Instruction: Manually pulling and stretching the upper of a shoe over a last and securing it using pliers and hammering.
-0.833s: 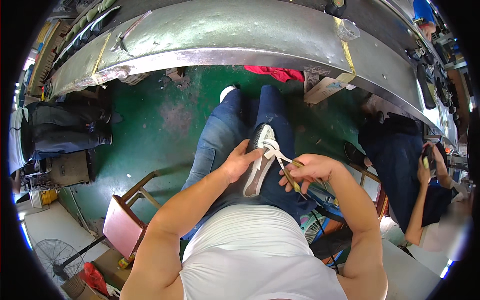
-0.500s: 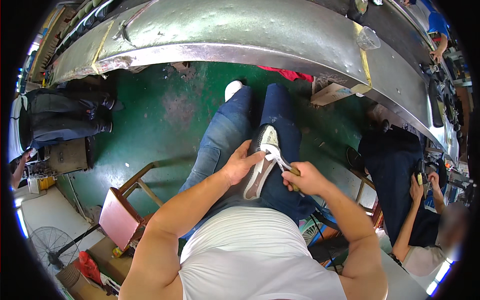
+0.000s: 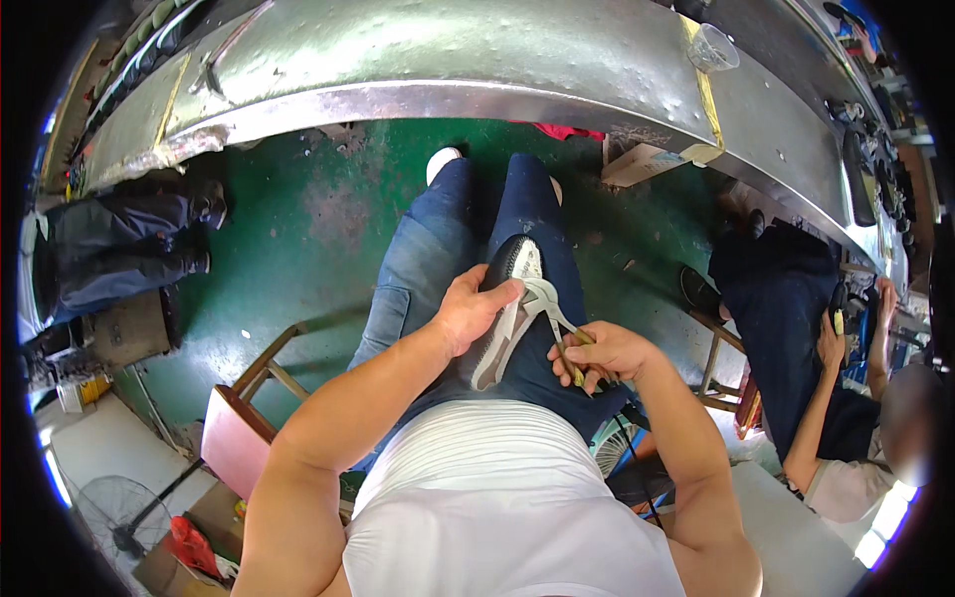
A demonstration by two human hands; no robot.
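Hand on the left (image 3: 472, 312) is gripping a grey, black and white shoe (image 3: 499, 343), its thumb lying across the top and its fingers curling at the left side; its forearm is angling inward from a bent elbow. The shoe is resting on the person's jeans (image 3: 428, 259), toe pointing away from the body. Farther right, the right hand (image 3: 602, 350) is curling around the spread handles of metal pincers (image 3: 542, 291), whose head is lying over the shoe; whether they are biting is not showing clearly. The right forearm is slanting inward.
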